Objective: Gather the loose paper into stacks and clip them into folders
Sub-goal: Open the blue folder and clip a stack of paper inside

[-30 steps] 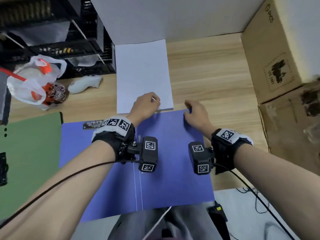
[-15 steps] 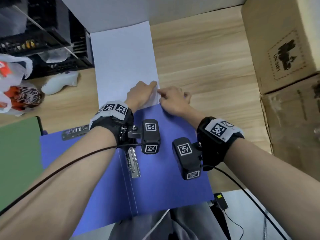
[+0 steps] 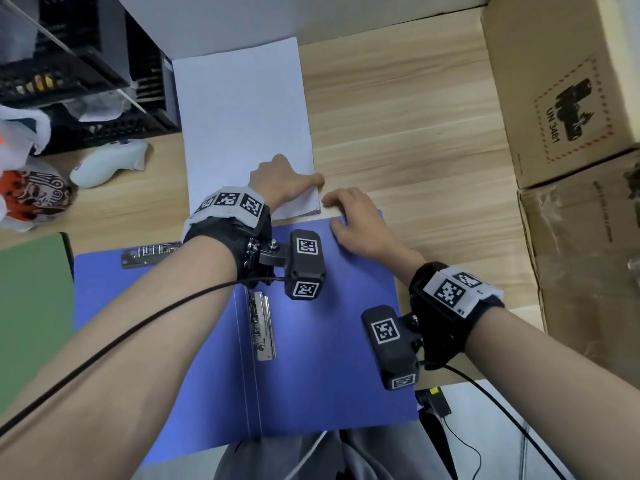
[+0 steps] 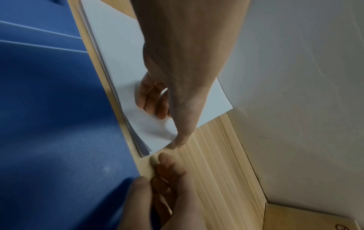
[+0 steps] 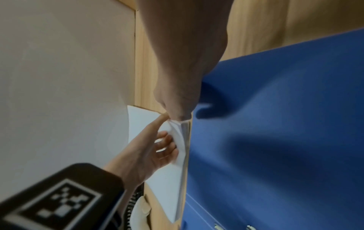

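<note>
A stack of white paper (image 3: 242,126) lies on the wooden desk beyond the open blue folder (image 3: 329,358). My left hand (image 3: 304,183) rests on the stack's near right corner. Its fingers (image 4: 153,101) curl on the top sheet while the thumb (image 4: 178,142) bows the top sheets up at the edge. My right hand (image 3: 332,209) sits just right of that corner, over the folder's far edge. Its fingers are loosely bent, and the tips (image 5: 177,116) reach the lifted corner without gripping it. The folder's metal clip (image 3: 261,327) runs along the spine.
A second metal clip (image 3: 149,254) sits at the folder's far left edge. A green folder (image 3: 31,306) lies left of it. Cardboard boxes (image 3: 554,91) wall off the right side. A white controller (image 3: 107,162) and a plastic bag (image 3: 27,188) lie at left, before black crates (image 3: 69,64).
My right hand has slid left from the folder's far edge to the stack's corner beside my left thumb. The left hand has stayed on that corner, and the top sheets are now bowed up.
</note>
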`<state>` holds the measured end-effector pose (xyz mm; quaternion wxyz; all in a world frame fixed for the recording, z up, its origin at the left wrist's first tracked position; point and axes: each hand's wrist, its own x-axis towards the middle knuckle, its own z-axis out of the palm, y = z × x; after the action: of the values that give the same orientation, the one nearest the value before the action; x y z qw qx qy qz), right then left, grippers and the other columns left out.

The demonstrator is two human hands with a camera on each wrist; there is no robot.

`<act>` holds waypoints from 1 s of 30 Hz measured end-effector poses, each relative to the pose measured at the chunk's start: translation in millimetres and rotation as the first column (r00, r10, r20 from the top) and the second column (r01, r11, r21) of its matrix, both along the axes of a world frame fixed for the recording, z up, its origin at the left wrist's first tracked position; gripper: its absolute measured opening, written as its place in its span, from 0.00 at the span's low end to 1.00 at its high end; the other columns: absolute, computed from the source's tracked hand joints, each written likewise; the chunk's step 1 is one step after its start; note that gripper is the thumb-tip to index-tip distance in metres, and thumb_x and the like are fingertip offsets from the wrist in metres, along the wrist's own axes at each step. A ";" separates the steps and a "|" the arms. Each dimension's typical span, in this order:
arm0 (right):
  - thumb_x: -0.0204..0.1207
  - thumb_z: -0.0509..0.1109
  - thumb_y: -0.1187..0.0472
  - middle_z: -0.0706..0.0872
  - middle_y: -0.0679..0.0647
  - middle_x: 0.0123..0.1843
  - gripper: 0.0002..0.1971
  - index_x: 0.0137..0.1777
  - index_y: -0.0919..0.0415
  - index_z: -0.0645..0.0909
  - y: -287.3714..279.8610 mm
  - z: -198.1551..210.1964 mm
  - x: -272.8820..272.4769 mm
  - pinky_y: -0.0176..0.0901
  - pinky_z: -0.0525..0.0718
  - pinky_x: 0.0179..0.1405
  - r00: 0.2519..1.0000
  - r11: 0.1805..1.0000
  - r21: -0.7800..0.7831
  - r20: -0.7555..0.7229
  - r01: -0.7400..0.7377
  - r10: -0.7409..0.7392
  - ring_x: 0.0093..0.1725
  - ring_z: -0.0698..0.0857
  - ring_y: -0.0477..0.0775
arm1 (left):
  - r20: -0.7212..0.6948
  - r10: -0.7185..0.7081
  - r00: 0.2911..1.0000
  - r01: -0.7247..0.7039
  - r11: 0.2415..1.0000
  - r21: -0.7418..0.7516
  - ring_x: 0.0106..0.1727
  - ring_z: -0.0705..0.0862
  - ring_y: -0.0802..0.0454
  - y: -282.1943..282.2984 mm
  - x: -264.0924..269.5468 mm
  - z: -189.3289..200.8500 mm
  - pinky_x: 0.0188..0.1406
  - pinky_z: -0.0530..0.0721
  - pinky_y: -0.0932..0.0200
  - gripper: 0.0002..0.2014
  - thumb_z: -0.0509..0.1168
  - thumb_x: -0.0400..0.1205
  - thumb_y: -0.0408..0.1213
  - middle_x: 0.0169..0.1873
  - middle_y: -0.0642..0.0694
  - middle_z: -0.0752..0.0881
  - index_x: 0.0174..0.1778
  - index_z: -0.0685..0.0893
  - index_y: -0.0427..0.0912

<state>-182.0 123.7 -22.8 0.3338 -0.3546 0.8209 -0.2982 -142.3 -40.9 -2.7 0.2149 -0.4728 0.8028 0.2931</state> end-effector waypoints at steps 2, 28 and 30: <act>0.74 0.64 0.70 0.79 0.60 0.63 0.20 0.66 0.63 0.78 5.9 -3.6 2.5 0.49 0.73 0.68 1.000 1.000 -0.025 0.011 -0.003 0.003 0.65 0.77 0.60 | 0.009 -0.007 1.000 0.007 1.000 -0.018 0.52 0.86 0.37 1.8 -1.0 -1.2 0.38 0.75 0.55 0.39 0.67 0.65 0.67 0.52 0.38 0.88 0.61 0.80 0.37; 0.80 0.57 0.68 0.86 0.50 0.38 0.12 0.48 0.53 0.80 27.5 24.5 26.5 0.46 0.83 0.47 0.892 0.964 0.034 0.372 0.262 -0.256 0.36 0.83 0.47 | -0.298 0.481 0.825 -0.315 0.828 0.464 0.54 0.89 0.39 -17.9 37.0 -10.4 0.60 0.86 0.41 0.18 0.76 0.62 0.54 0.45 0.40 0.92 0.33 0.91 0.40; 0.81 0.59 0.64 0.83 0.50 0.38 0.10 0.54 0.57 0.81 32.8 21.2 31.1 0.34 0.80 0.45 0.906 0.975 0.168 0.375 0.143 -0.198 0.41 0.81 0.50 | -0.297 0.508 0.808 -0.326 0.807 0.493 0.48 0.89 0.39 -17.7 37.5 -17.2 0.61 0.85 0.37 0.26 0.75 0.57 0.56 0.42 0.38 0.91 0.35 0.89 0.35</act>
<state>-150.9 156.4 -1.5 0.4861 -0.1914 0.7846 -0.3338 -104.7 -58.6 -19.9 0.0639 -0.5104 0.6200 0.5924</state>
